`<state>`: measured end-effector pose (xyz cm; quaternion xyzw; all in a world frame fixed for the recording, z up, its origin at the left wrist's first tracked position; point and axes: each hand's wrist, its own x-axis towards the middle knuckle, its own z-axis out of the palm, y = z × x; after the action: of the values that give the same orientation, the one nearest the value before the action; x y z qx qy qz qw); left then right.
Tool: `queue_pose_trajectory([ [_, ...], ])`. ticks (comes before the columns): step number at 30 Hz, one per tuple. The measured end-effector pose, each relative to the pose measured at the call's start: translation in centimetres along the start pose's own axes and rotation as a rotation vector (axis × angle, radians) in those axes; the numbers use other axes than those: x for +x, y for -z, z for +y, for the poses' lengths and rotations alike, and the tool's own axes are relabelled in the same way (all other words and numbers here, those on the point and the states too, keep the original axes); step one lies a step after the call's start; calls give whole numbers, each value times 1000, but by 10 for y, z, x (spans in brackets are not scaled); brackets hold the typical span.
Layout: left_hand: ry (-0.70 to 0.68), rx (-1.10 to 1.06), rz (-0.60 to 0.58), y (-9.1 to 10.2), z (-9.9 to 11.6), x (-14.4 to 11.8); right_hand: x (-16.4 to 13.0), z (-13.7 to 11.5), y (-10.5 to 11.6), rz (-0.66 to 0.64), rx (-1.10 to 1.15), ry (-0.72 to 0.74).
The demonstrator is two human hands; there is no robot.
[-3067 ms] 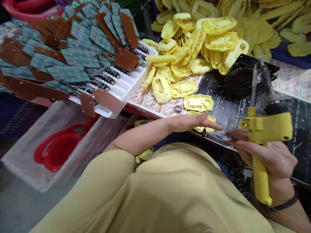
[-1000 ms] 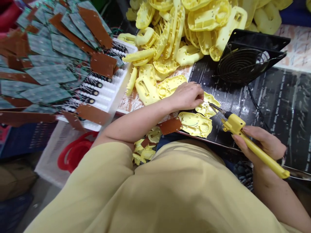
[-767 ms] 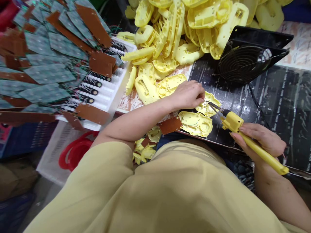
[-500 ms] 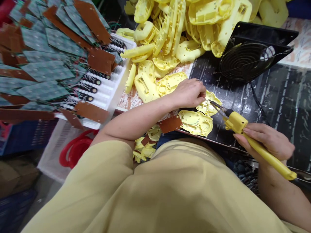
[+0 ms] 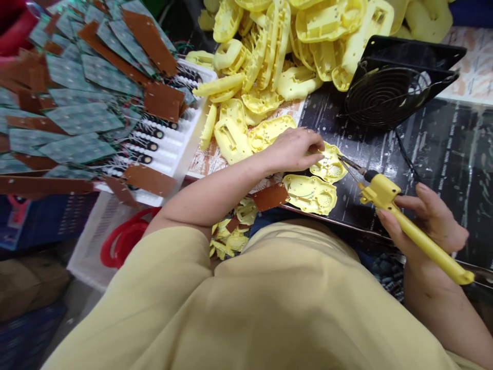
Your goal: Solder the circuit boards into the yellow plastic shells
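My right hand (image 5: 435,221) is closed around the yellow handle of a soldering gun (image 5: 385,190). The iron's dark tip and a thin guide tube beside it point left, at the right edge of a small yellow plastic shell (image 5: 330,165). At that shell's left edge is my left hand (image 5: 298,148), its fingers curled with thumb and forefinger at the rim; part of the grip is hidden. Just below, a second yellow shell (image 5: 313,195) lies with its inside up, a thin wire across it. A brown circuit board (image 5: 270,197) adjoins its left side.
Yellow shells (image 5: 265,51) are heaped at the back. A black fan (image 5: 393,92) stands on the dark tabletop (image 5: 435,154). At left, a white foam tray (image 5: 181,149) bears many wired boards (image 5: 84,118), above a white crate (image 5: 87,246) with a red-handled item.
The soldering gun's tip has drawn back a little to the right, and my right fingers have loosened. My left thumb and forefinger have parted slightly at the upper shell.
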<state>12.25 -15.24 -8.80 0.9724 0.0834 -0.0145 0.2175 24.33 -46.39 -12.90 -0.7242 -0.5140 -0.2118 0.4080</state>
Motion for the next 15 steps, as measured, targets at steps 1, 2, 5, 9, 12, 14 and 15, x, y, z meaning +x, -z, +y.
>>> queue_pose_trajectory([
  [1, -20, -27, 21, -1, -4, -1, 0, -1, 0, -6, 15, -14],
  [2, -40, -44, 44, -3, -8, -2, 1, -3, 1, 6, 39, -16],
  [5, -94, -50, 97, -9, -16, -2, 9, -10, 2, 43, 142, 23],
  [9, -99, -30, 102, -11, -13, -4, 7, -11, 4, 26, 145, 24],
  [12, -38, -35, 85, -9, -8, -5, -3, -5, 6, 33, 33, -24],
  [14, -17, -39, 56, -7, -5, -5, -6, -4, 7, 0, -1, 14],
  [15, -17, -39, 48, -7, -4, -4, -5, -5, 7, -29, -1, 50],
])
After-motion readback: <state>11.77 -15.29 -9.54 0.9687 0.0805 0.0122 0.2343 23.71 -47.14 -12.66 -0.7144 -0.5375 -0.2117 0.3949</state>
